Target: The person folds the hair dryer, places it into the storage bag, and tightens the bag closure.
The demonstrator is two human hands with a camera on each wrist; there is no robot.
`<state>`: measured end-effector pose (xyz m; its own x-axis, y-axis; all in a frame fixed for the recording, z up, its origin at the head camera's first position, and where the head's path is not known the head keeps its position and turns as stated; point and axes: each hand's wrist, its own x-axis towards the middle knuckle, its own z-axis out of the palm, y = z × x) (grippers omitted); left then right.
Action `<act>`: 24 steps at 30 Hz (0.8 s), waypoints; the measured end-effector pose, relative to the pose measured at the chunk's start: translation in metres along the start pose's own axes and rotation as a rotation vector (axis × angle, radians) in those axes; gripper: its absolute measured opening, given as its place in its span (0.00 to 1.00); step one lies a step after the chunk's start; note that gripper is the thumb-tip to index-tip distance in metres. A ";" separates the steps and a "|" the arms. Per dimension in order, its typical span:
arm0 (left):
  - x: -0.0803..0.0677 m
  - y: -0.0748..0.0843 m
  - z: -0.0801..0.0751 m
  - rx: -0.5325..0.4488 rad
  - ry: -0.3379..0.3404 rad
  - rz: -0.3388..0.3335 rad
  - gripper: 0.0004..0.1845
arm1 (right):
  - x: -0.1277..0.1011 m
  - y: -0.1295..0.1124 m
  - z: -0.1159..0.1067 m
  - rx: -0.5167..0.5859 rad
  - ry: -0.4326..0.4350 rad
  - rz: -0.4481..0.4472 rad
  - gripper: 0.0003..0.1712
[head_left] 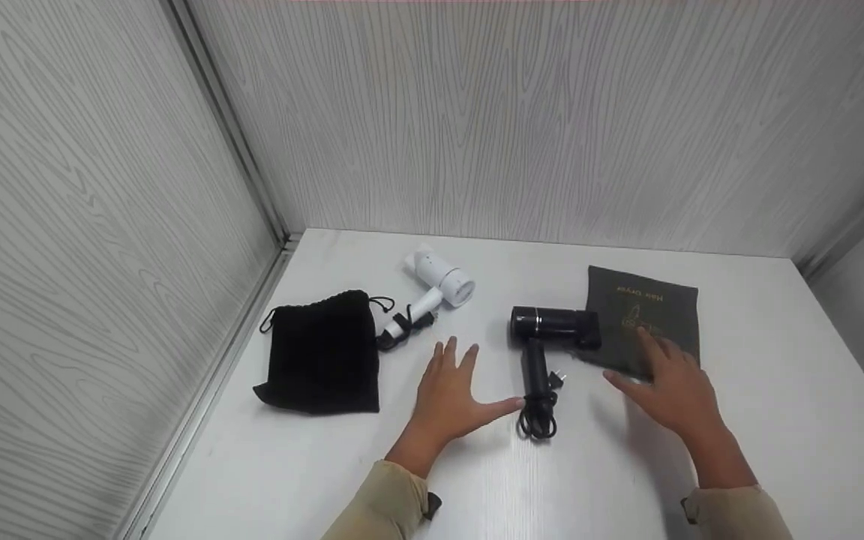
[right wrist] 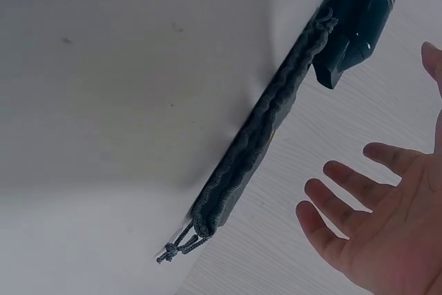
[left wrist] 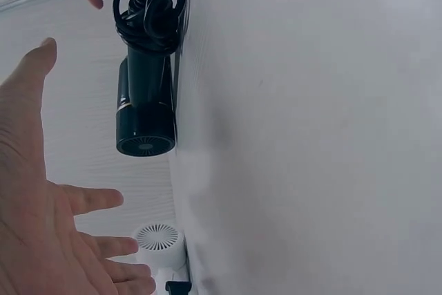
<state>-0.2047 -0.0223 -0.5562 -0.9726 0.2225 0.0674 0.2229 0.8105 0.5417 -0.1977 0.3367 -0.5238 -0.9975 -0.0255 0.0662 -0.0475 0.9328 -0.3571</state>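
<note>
A black hair dryer (head_left: 548,327) lies on the white table (head_left: 762,390), its handle toward me and its coiled cord (head_left: 538,417) at the near end. My left hand (head_left: 462,390) is spread open just left of the cord, thumb pointing at it and holding nothing. My right hand (head_left: 657,375) is open over the near corner of a grey-green drawstring pouch (head_left: 646,315), right of the dryer. In the right wrist view the right hand (right wrist: 380,240) hovers off the pouch (right wrist: 255,143). In the left wrist view the left hand (left wrist: 41,226) stays apart from the dryer (left wrist: 145,112).
A white hair dryer (head_left: 443,279) with a bundled cord lies at the back left, beside a black drawstring pouch (head_left: 323,352). Wood-grain walls (head_left: 102,225) close in the table on the left, back and right.
</note>
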 end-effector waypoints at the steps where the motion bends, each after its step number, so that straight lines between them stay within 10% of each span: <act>1: 0.000 0.001 0.001 -0.009 -0.003 -0.002 0.69 | 0.001 0.000 0.000 0.006 -0.003 0.003 0.61; 24: 0.008 0.025 0.028 0.056 -0.010 0.065 0.67 | 0.033 -0.006 0.015 0.164 -0.062 0.030 0.55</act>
<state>-0.2047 0.0147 -0.5652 -0.9553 0.2808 0.0921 0.2891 0.8233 0.4886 -0.2311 0.3251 -0.5339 -0.9997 -0.0253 -0.0021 -0.0208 0.8627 -0.5052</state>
